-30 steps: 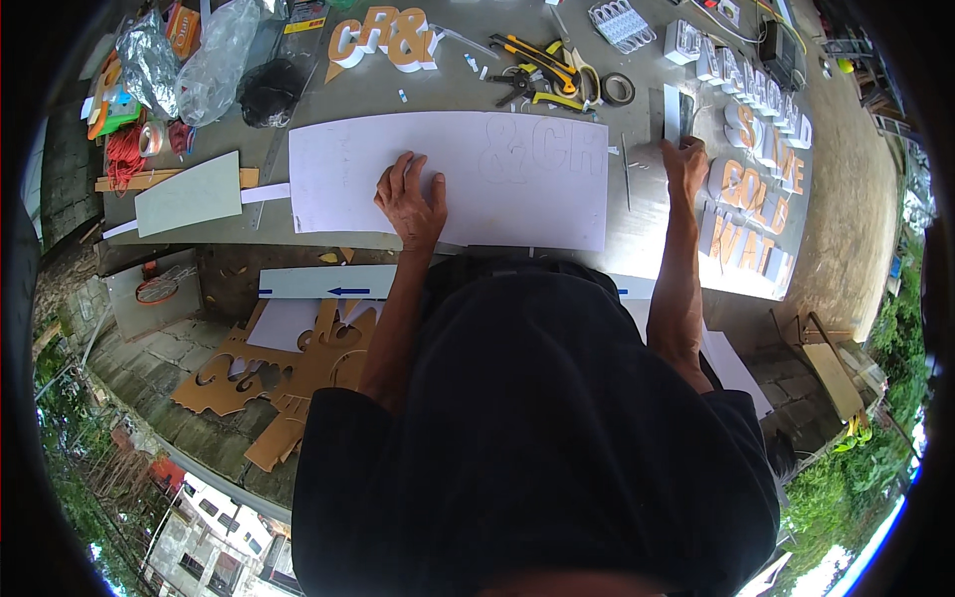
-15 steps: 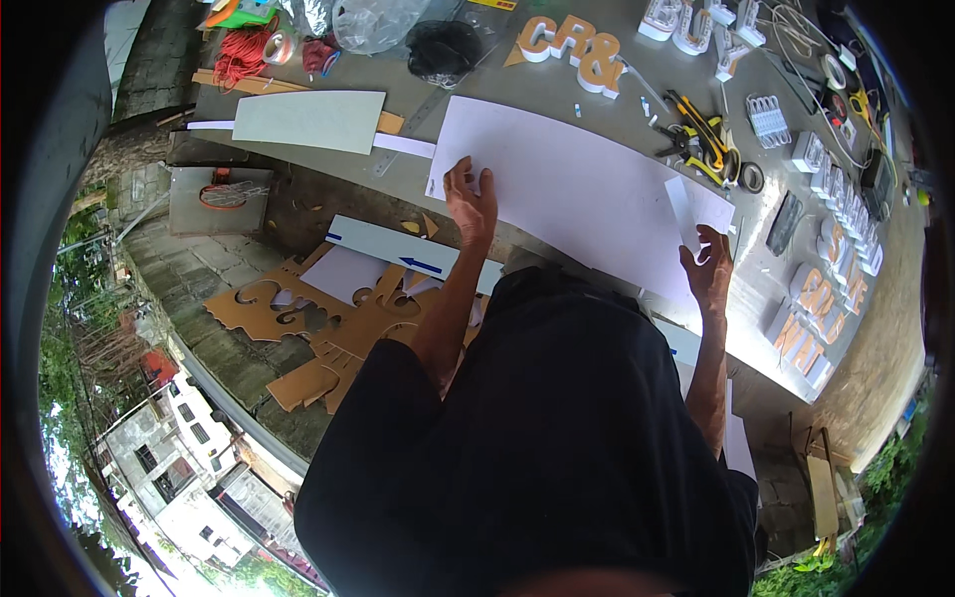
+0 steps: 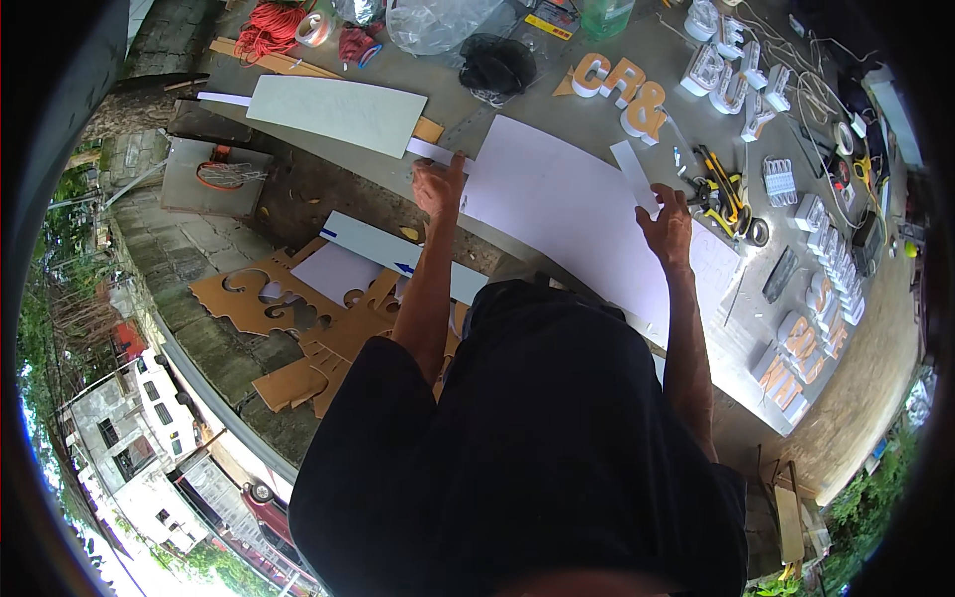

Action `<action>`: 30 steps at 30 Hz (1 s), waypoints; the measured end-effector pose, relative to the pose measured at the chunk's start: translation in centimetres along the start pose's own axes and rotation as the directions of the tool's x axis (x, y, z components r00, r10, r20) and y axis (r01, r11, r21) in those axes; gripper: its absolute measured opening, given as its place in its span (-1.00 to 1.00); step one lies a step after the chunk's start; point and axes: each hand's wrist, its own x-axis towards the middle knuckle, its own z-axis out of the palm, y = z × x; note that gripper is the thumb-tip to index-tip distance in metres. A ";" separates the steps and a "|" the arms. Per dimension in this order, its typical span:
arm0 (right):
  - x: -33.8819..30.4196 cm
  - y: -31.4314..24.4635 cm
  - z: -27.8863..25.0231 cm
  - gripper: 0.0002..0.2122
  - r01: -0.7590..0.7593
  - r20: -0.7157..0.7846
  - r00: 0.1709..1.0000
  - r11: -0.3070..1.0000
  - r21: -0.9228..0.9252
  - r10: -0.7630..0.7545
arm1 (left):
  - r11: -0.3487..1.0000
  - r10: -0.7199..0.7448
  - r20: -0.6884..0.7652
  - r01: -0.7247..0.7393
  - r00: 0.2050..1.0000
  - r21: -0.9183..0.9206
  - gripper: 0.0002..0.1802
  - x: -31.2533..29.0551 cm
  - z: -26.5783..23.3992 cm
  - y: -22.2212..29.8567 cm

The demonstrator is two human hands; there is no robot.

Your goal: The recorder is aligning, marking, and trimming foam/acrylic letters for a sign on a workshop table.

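Observation:
A large white sheet [image 3: 557, 189] lies along the near edge of the grey table. At its left end is my left hand [image 3: 438, 187], fingers bent at the edge of a long white strip [image 3: 426, 150] that runs beneath a pale green-white board [image 3: 333, 114]. The fingertips seem closed on that strip, though the hand partly hides the contact. Above the sheet's right part, my right hand [image 3: 668, 227] pinches the lower end of a short white strip [image 3: 631, 171], which tilts up and to the left.
Block letter shapes [image 3: 637, 107], yellow-handled pliers [image 3: 731, 194], a tape roll [image 3: 757, 232] and a dark phone-like slab [image 3: 781, 274] occupy the table's right side. Red cord [image 3: 274, 30] and plastic bags [image 3: 433, 28] lie at the back. Cut brown boards [image 3: 269, 298] lie below on the left.
My left hand has gone from over the sheet to the strip at its left edge. My right hand has shifted left and closed on the short strip. The view has shifted slightly.

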 end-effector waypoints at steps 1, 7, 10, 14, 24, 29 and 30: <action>0.5 -0.4 0.1 -0.52 0.000 -0.004 1.000 1.000 -0.016 0.000 | 0.997 0.048 -0.008 -0.048 0.999 -0.055 -0.23 0.4 0.1 -0.7; 0.5 -0.2 2.1 -0.52 -0.017 0.006 1.000 1.000 0.014 0.017 | 0.934 0.351 -0.089 -0.356 0.932 -0.043 -0.37 -0.5 -0.3 -1.9; -0.6 -1.9 2.0 -0.51 -0.025 0.046 0.999 0.999 0.037 0.024 | 0.831 0.534 0.011 -0.523 0.845 -0.192 -0.53 -2.0 -0.6 -1.3; -3.6 -2.5 2.0 -0.50 -0.072 0.080 0.995 0.996 0.058 0.067 | 0.592 0.796 0.175 -0.681 0.580 -0.431 -0.58 -6.7 -0.3 3.0; -9.3 -3.8 1.3 -0.51 -0.143 0.012 0.990 0.977 0.156 0.143 | 0.697 0.679 0.676 0.039 0.285 -0.716 -0.41 -13.5 2.7 8.7; -10.7 -4.2 0.0 -0.51 -0.193 -0.012 0.981 0.976 0.096 0.195 | 0.728 0.657 0.738 0.125 0.153 -0.674 -0.52 -14.3 3.3 9.2; -11.1 -3.9 -0.1 -0.51 -0.174 -0.014 0.984 0.979 0.102 0.176 | 0.722 0.662 0.730 0.116 0.169 -0.682 -0.52 -14.6 3.3 9.2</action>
